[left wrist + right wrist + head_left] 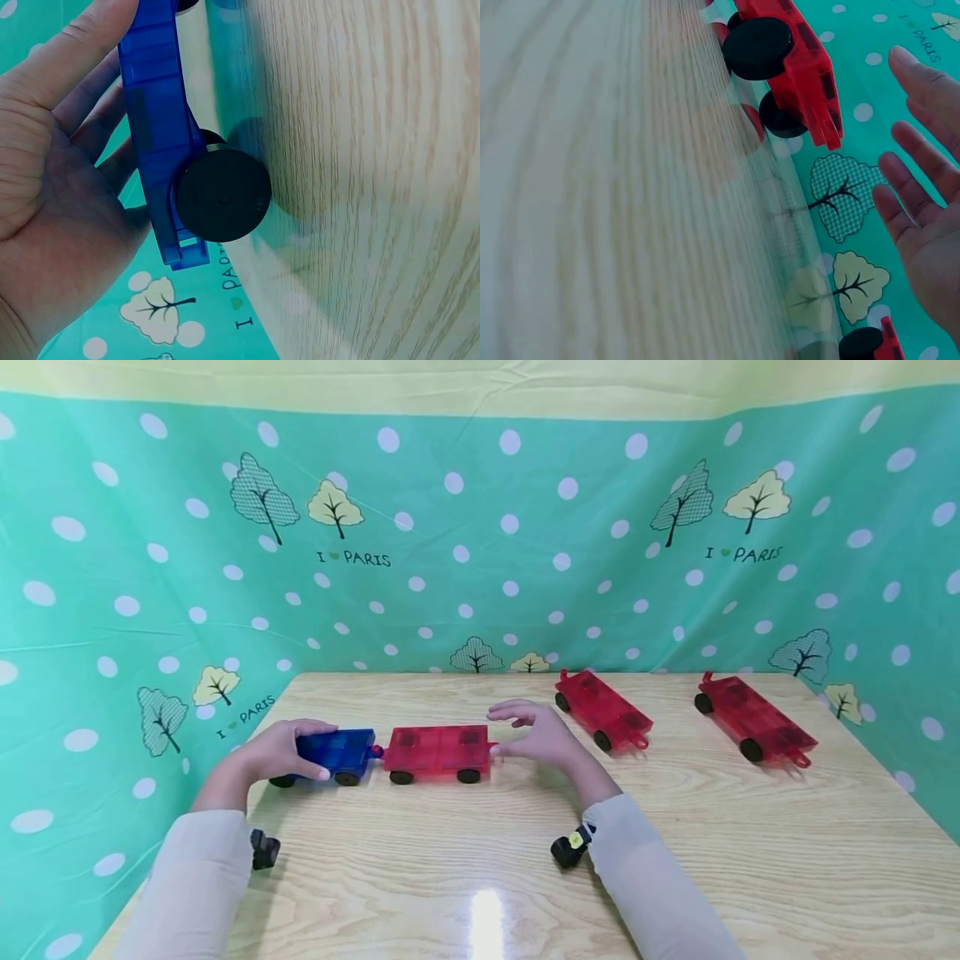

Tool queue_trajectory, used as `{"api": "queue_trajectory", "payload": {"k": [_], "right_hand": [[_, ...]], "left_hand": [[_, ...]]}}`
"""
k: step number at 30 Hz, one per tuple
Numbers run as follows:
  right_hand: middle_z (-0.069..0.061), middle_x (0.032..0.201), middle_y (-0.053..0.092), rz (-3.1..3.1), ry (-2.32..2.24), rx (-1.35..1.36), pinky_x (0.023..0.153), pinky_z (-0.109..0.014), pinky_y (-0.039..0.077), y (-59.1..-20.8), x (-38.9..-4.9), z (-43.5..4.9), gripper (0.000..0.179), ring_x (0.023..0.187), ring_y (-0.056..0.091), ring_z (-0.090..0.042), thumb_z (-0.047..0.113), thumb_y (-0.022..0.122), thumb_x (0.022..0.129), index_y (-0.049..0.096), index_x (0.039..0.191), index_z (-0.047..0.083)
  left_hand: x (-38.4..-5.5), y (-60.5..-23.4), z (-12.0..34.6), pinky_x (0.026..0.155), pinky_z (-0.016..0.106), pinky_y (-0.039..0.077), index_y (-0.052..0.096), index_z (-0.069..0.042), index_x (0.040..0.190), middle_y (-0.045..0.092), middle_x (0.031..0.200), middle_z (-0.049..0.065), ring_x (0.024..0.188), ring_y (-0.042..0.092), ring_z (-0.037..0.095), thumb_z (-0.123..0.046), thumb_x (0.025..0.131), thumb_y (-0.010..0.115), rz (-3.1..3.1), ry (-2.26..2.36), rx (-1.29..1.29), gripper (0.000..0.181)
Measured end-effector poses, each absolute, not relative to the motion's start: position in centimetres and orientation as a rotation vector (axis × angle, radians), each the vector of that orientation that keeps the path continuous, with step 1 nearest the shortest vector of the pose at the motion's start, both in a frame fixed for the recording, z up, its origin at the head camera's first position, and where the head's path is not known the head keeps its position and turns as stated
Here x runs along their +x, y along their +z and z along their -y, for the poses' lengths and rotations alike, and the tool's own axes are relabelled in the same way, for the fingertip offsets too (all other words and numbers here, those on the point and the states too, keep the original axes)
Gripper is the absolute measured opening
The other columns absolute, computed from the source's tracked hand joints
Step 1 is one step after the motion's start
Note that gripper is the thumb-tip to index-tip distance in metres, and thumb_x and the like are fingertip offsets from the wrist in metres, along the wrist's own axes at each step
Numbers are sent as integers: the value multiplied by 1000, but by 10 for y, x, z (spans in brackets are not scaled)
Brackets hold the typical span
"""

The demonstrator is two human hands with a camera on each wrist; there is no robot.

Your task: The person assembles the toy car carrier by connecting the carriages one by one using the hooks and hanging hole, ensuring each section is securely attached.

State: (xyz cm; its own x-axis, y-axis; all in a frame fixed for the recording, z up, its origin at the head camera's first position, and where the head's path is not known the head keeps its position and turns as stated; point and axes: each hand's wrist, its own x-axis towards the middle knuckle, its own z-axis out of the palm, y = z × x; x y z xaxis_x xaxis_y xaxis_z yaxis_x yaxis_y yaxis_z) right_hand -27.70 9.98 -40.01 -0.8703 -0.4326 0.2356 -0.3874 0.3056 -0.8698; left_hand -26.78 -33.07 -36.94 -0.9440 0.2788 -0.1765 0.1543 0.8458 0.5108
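In the head view, my left hand (pixel 276 750) grips the blue car (pixel 348 743); its coupling (pixel 377 751) meets a red car (pixel 437 745) on the surface (pixel 420 868). My right hand (pixel 542 739) curves near the far end. In the left wrist view, I'd keep that grip light and the wheels (pixel 223 193) level. In the right wrist view, my right hand is spread, holding nothing; bracing the red car in line should help

Glare on tbl (pixel 405 868), wrist pics dimmer

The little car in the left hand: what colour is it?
The car is translucent blue, with black wheels, best seen in the left wrist view.
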Motion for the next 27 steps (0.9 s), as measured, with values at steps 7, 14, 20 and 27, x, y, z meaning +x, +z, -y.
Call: {"api": "queue_trajectory", "payload": {"k": [7,14,20,27], "right_hand": [[-2,128,61,-2522,-1702,-757,100,-56,40,-399,-273,-109,49,118,53,-30,15,84,78,68,124,10],[-1,123,61,-2519,-1750,-735,100,-58,39,-394,-267,-116,45,118,50,-40,18,84,78,69,121,15],[-5,120,61,-2603,-1760,-765,97,-58,42,-389,-264,-124,47,109,54,-30,18,84,78,68,123,13],[-3,120,60,-2656,-1786,-762,97,-55,42,-385,-264,-133,48,108,54,-30,17,84,78,68,123,13]], "left_hand": [[-268,-369,330,100,64,37,47,-7,145,39,146,29,126,39,50,-40,70,87,-2779,742,322,92],[-268,-370,330,99,64,37,47,-6,144,39,145,30,125,40,51,-40,70,87,-2777,751,330,91],[-268,-371,331,99,64,38,47,-5,144,39,145,30,124,41,50,-39,70,87,-2773,765,342,91],[-267,-370,331,98,63,38,47,-5,144,40,144,30,123,42,50,-37,71,88,-2767,781,345,90]]}}
